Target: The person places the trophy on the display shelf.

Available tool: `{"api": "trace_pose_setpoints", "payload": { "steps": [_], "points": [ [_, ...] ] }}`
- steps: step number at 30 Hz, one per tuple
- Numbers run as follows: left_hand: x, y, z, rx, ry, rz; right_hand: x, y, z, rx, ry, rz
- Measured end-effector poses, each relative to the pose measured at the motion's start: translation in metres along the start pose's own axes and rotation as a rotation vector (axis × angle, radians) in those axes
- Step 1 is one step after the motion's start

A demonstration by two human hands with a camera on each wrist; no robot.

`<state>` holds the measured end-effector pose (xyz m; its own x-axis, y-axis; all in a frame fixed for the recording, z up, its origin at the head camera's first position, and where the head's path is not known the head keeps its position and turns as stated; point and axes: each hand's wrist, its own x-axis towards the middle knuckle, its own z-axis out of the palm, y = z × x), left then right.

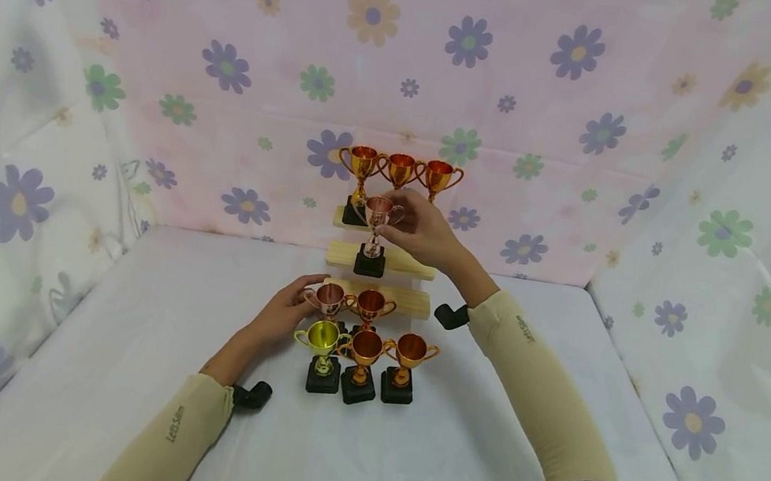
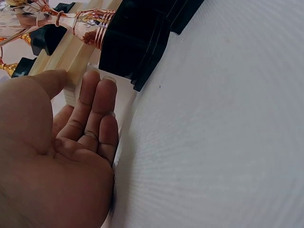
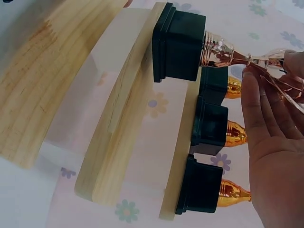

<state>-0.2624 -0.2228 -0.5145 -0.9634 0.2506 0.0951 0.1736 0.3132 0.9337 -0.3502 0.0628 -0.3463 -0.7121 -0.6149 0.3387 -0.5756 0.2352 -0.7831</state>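
Wooden stepped stand [image 1: 414, 302] sits at the middle of the white-covered table [image 1: 131, 338], against the flowered backdrop [image 1: 517, 89]; all places below are taken from it.

Top step: three gold trophies [image 1: 400, 171] in a row. Middle step: one rose-coloured trophy [image 1: 376, 227] at its left end, black base set on the wood. The right hand [image 1: 422, 233] has this cup pinched at the rim and handle, thumb and fingers curled about it; the right wrist view shows the base [image 3: 178, 42] sitting at the step's edge, cup end in the fingers.

Lowest step: a second rose trophy [image 1: 329, 299] and a copper one [image 1: 371, 304] beside it. The left hand [image 1: 284, 312] lies at the left of that rose cup, fingers mostly straight and touching its bowl or the step; no grip that I can see. Left wrist view shows fingertips [image 2: 102, 85] against the wood just under a black base.

In front of the stand, on the cloth: a yellow-green trophy [image 1: 321, 352] and two copper trophies [image 1: 382, 359].

Judgement: the middle-step cup looks to be getting seated. Best kept upright, base flat and fully on the wood before letting go, clear of the cups behind; the narrow step and tall stem make tipping the likely fault.
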Motion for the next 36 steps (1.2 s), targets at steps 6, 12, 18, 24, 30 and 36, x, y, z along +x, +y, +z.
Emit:
{"api": "trace_pose_setpoints", "payload": {
  "steps": [6, 12, 18, 24, 30, 36],
  "points": [
    [0.0, 0.001, 0.001, -0.003, 0.004, -0.013, 0.007, 0.003, 0.006, -0.012, 0.0, 0.006],
    [0.0, 0.001, 0.001, 0.009, 0.004, -0.001, 0.014, 0.002, 0.011, 0.003, -0.013, 0.006],
    [-0.001, 0.001, 0.001, -0.005, 0.006, 0.001, 0.02, 0.001, 0.015, -0.011, -0.023, 0.028],
    [0.0, 0.001, 0.001, -0.002, 0.008, -0.001, 0.027, -0.001, 0.017, -0.049, -0.033, 0.044],
    [0.0, 0.0, 0.0, -0.029, -0.005, 0.029, 0.033, -0.004, 0.019, -0.057, -0.044, 0.053],
    [0.0, -0.002, 0.0, -0.042, -0.016, 0.039, 0.035, -0.004, 0.021, -0.07, -0.039, 0.061]
  ]
}}
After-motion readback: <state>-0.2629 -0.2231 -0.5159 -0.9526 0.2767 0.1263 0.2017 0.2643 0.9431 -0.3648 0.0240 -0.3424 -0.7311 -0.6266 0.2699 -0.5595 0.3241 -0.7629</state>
